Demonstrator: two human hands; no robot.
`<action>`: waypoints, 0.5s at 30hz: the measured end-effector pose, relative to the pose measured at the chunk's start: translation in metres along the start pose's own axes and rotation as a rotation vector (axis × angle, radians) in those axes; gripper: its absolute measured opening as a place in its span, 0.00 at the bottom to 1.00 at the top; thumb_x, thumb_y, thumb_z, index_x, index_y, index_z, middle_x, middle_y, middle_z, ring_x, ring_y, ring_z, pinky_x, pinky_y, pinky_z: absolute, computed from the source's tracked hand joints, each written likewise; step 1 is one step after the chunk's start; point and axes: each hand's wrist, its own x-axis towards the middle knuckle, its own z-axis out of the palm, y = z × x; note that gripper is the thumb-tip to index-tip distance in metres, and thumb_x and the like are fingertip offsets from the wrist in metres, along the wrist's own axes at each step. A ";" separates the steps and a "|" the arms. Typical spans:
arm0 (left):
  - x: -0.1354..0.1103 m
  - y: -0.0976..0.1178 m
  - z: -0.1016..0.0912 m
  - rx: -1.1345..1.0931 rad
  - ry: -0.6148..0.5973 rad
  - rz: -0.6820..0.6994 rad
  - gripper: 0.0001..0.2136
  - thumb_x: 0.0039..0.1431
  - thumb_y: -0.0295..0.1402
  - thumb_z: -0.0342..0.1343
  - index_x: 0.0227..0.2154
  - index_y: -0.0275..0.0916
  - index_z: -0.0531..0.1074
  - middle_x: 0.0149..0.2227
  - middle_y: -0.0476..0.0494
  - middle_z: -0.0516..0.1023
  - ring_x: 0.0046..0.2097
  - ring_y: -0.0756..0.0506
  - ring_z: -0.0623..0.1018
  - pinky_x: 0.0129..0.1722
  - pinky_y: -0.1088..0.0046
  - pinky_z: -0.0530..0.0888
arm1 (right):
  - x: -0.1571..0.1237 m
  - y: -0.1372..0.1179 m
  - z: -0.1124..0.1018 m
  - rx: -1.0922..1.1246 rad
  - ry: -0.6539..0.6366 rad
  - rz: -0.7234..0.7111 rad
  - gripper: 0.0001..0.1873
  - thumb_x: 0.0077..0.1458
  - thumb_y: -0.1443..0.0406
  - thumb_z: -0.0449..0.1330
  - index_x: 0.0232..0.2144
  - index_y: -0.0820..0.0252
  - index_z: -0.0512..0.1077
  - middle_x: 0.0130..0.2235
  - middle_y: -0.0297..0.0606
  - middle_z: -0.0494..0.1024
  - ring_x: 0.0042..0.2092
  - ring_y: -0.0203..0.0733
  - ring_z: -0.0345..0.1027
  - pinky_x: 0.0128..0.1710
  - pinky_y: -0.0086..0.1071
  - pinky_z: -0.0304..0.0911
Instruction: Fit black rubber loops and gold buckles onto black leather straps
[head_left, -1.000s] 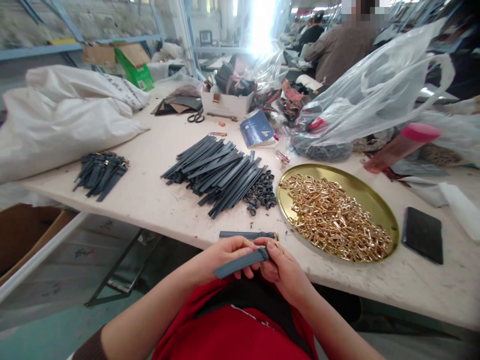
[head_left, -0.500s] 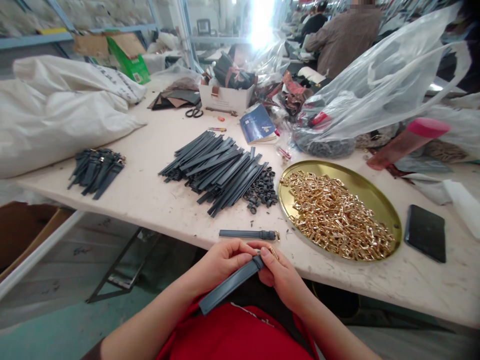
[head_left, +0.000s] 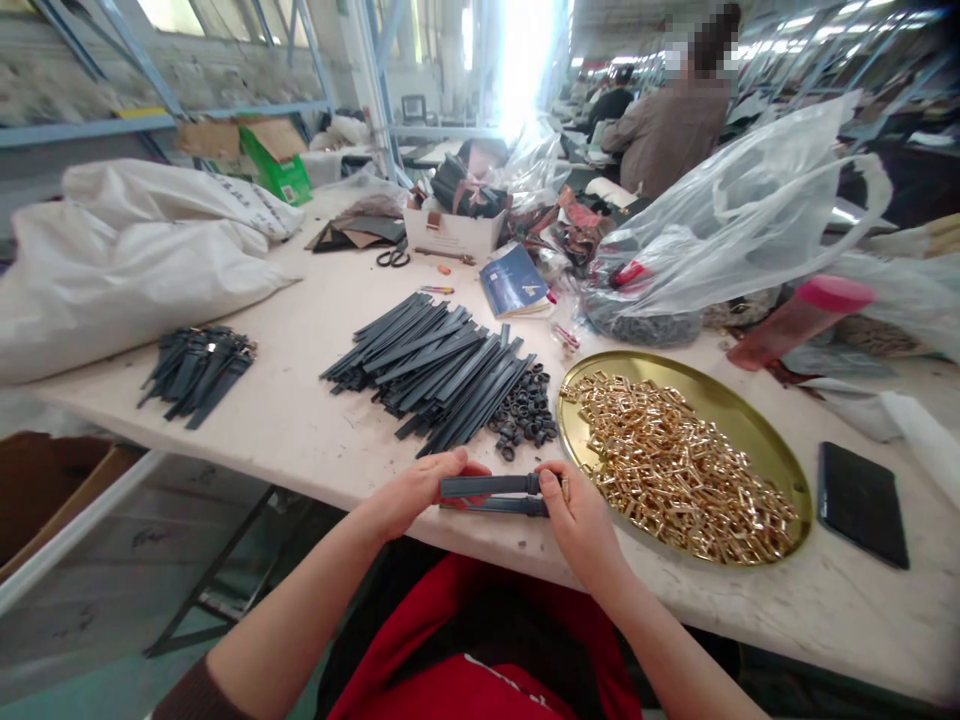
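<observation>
My right hand (head_left: 574,510) pinches the buckle end of a dark blue-grey strap (head_left: 487,486); part of a gold buckle shows by the fingers. At the strap's plain end is my left hand (head_left: 427,490), its fingers curled round behind the strap. A second similar strap (head_left: 502,506) lies on the table just below the held one. Beyond my hands a pile of loose dark straps (head_left: 431,365) sits beside a heap of small dark loops (head_left: 525,410). Gold buckles (head_left: 682,470) fill much of a round gold tray (head_left: 712,385) near my right hand.
A bundle of buckled straps (head_left: 199,370) lies at the left, near a white sack (head_left: 142,270). A black phone (head_left: 862,505) is right of the tray. Scissors (head_left: 393,257), a blue booklet (head_left: 516,280), a white box (head_left: 454,232) and plastic bags (head_left: 735,220) stand further back. A person (head_left: 671,130) sits beyond.
My hands have moved forward from near my body to above the table edge, carrying the strap over the one lying there. They have spread apart to its two ends. The view has tilted up.
</observation>
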 end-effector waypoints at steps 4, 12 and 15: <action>0.007 0.011 -0.007 0.571 0.010 0.148 0.19 0.57 0.44 0.43 0.38 0.36 0.71 0.38 0.42 0.76 0.40 0.45 0.73 0.40 0.70 0.67 | 0.008 0.023 0.011 -0.235 -0.005 -0.127 0.15 0.57 0.58 0.47 0.32 0.61 0.68 0.31 0.41 0.73 0.35 0.45 0.65 0.35 0.38 0.57; 0.018 -0.020 0.049 1.365 0.030 0.446 0.09 0.57 0.29 0.44 0.37 0.32 0.66 0.34 0.38 0.71 0.35 0.42 0.72 0.33 0.65 0.70 | -0.003 0.055 0.018 -0.236 0.007 -0.220 0.19 0.55 0.53 0.47 0.38 0.60 0.68 0.36 0.45 0.76 0.38 0.50 0.70 0.38 0.42 0.62; 0.007 -0.019 0.025 1.318 0.059 0.394 0.12 0.57 0.28 0.43 0.44 0.34 0.62 0.37 0.39 0.70 0.35 0.43 0.72 0.32 0.67 0.70 | -0.006 0.066 0.016 -0.147 0.038 -0.204 0.24 0.56 0.53 0.45 0.49 0.61 0.62 0.42 0.46 0.75 0.43 0.50 0.69 0.40 0.41 0.65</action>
